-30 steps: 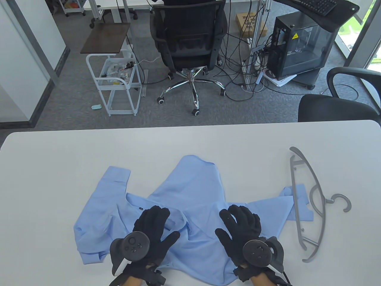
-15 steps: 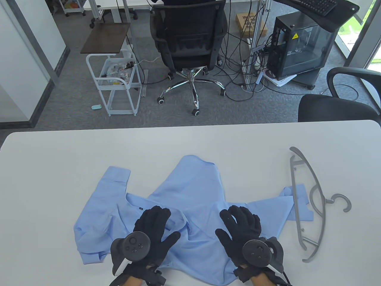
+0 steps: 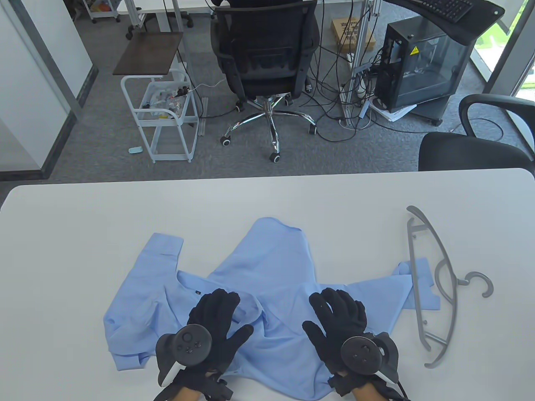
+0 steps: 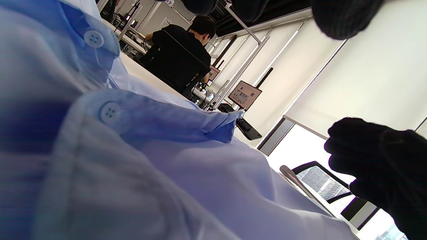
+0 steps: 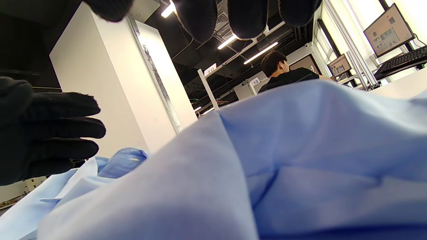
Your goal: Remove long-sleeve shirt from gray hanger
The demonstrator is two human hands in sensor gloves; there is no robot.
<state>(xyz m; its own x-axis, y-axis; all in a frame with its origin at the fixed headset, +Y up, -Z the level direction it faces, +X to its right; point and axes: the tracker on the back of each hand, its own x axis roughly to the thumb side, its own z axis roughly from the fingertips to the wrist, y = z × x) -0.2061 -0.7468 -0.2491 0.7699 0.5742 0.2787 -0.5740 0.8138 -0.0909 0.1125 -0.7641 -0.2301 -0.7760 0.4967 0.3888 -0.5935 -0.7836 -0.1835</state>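
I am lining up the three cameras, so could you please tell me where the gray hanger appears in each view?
Table view: the gray hanger lies flat at the right, its long bar over the sleeve end of the light blue shirt.
Left wrist view: only a thin pale bar at lower right, possibly the hanger; too unclear to say.
Right wrist view: not in it.
Shared landmark: the shirt, in all three.

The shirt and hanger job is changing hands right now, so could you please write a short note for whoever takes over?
Left hand: open, over the blue long-sleeve shirt, gripping nothing.
Right hand: open, over the shirt too.
Shirt: crumpled on the white table.
Gray hanger: flat on the table right of the shirt, one bar across a sleeve end.
Done: shirt is off the hanger.
Left: apparently nothing.
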